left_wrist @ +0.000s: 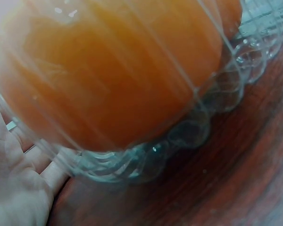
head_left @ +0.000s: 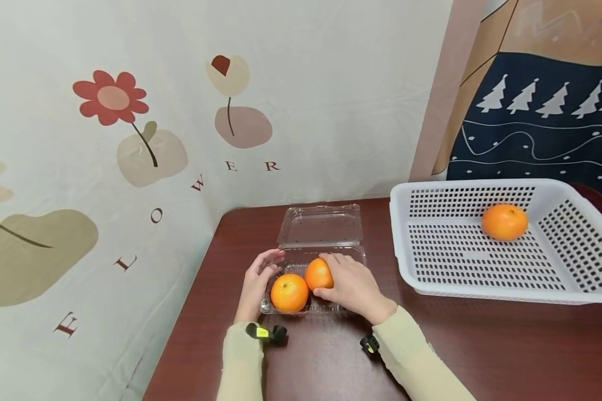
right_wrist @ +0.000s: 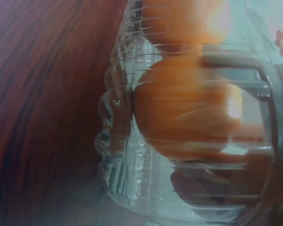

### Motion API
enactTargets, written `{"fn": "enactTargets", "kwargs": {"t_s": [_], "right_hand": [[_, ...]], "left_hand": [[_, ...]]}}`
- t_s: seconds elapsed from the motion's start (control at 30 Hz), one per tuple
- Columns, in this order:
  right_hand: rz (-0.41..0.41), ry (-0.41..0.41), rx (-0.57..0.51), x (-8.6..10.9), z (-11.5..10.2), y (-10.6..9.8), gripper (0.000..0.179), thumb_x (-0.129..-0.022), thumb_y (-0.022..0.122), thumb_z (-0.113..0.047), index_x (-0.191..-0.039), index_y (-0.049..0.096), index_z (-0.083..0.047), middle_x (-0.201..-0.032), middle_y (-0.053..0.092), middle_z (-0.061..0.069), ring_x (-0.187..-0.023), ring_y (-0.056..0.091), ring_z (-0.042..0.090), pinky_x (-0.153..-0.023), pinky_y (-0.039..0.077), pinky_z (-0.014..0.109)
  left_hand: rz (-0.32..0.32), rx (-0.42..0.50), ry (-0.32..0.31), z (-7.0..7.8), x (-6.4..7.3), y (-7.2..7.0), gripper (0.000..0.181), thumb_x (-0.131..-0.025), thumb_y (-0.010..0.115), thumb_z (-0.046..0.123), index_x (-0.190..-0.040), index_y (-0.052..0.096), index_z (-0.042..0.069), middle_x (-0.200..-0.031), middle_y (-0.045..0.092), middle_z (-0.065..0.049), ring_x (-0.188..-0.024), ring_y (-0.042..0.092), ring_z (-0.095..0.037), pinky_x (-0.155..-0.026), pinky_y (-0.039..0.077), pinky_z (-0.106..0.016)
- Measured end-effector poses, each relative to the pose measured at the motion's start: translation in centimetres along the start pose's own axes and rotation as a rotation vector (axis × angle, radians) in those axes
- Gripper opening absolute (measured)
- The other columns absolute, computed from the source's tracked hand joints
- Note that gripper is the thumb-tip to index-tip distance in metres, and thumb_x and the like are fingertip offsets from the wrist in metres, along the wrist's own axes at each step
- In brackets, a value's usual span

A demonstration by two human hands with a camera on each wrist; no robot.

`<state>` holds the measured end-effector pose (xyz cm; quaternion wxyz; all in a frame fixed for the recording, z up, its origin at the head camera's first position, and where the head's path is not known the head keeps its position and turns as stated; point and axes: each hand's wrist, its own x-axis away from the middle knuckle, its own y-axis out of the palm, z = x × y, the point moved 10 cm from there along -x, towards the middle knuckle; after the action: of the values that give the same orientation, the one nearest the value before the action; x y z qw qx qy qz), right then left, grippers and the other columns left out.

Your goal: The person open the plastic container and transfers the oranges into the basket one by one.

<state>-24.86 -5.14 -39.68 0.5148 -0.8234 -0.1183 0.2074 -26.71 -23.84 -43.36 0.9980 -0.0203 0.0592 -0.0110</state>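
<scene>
A clear plastic clamshell box (head_left: 317,307) lies on the table with its lid (head_left: 321,225) folded back. Inside, one orange (head_left: 289,293) sits at the left end. Just right of it is a second orange (head_left: 318,274), which my right hand (head_left: 353,284) grips between thumb and fingers. My left hand (head_left: 256,281) rests along the box's left side, its fingers loosely bent near the rim. In the left wrist view, the palm (left_wrist: 19,179) shows beside the ridged wall. Through that wall in the right wrist view, the gripped orange (right_wrist: 179,113) appears close to the other.
At the right of the dark red table (head_left: 306,367) stands a white perforated basket (head_left: 406,262), with another orange (head_left: 504,222) in it. A printed cloth (head_left: 331,111) with flowers and letters hangs behind the table and along its left side.
</scene>
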Motion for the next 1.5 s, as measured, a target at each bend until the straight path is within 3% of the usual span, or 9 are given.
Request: {"fn": "enactTargets", "kwargs": {"t_s": [0.4, 0.77, 1.13, 1.37, 1.5], "right_hand": [[-0.035, 0.021, 0.001, 0.1, 0.0, 0.3, 0.076, -0.068, 0.066, -0.056, -0.130, 0.042, -0.020, -0.112, 0.052, 0.004, -0.091, 0.055, 0.021, -0.070, 0.047, 0.038], [-0.023, 0.009, 0.016, 0.3, -0.1, 0.1, 0.077, -0.069, 0.064, -0.057, -0.134, 0.040, -0.023, -0.113, 0.054, 0.005, -0.094, 0.052, 0.021, -0.071, 0.046, 0.037], [0.029, -0.038, 0.064, 0.3, -0.4, -0.3, 0.070, -0.064, 0.069, -0.053, -0.125, 0.048, -0.028, -0.107, 0.047, 0.006, -0.093, 0.045, 0.022, -0.070, 0.043, 0.034], [-0.012, -0.022, 0.027, 0.3, -0.3, 0.0, 0.070, -0.065, 0.072, -0.045, -0.128, 0.045, -0.030, -0.114, 0.041, 0.009, -0.087, 0.049, 0.018, -0.050, 0.041, 0.027], [-0.030, -0.024, 0.045, 0.2, -0.3, 0.3, 0.076, -0.065, 0.071, -0.047, -0.132, 0.040, -0.029, -0.116, 0.042, 0.008, -0.091, 0.048, 0.019, -0.050, 0.042, 0.027]], "left_hand": [[0.012, -0.012, -0.011, 0.1, 0.2, -0.1, 0.032, -0.090, 0.043, -0.002, -0.120, 0.050, 0.004, -0.121, 0.053, -0.012, -0.113, 0.048, -0.027, -0.090, 0.043, -0.030], [0.021, -0.031, -0.024, 0.4, 0.2, 0.0, 0.032, -0.090, 0.042, -0.002, -0.120, 0.050, 0.004, -0.121, 0.054, -0.012, -0.113, 0.049, -0.026, -0.091, 0.043, -0.030], [0.017, -0.013, -0.011, 0.9, 0.2, 0.3, 0.032, -0.090, 0.042, -0.003, -0.121, 0.049, 0.000, -0.122, 0.052, -0.016, -0.113, 0.048, -0.028, -0.089, 0.043, -0.028], [0.022, -0.001, -0.015, 0.9, 0.2, 0.2, 0.032, -0.089, 0.043, -0.003, -0.120, 0.049, 0.001, -0.121, 0.052, -0.016, -0.114, 0.047, -0.029, -0.088, 0.044, -0.027], [0.024, 0.001, -0.018, 0.7, 0.2, 0.2, 0.033, -0.089, 0.043, -0.004, -0.121, 0.049, 0.000, -0.122, 0.052, -0.016, -0.114, 0.047, -0.029, -0.088, 0.044, -0.027]]}}
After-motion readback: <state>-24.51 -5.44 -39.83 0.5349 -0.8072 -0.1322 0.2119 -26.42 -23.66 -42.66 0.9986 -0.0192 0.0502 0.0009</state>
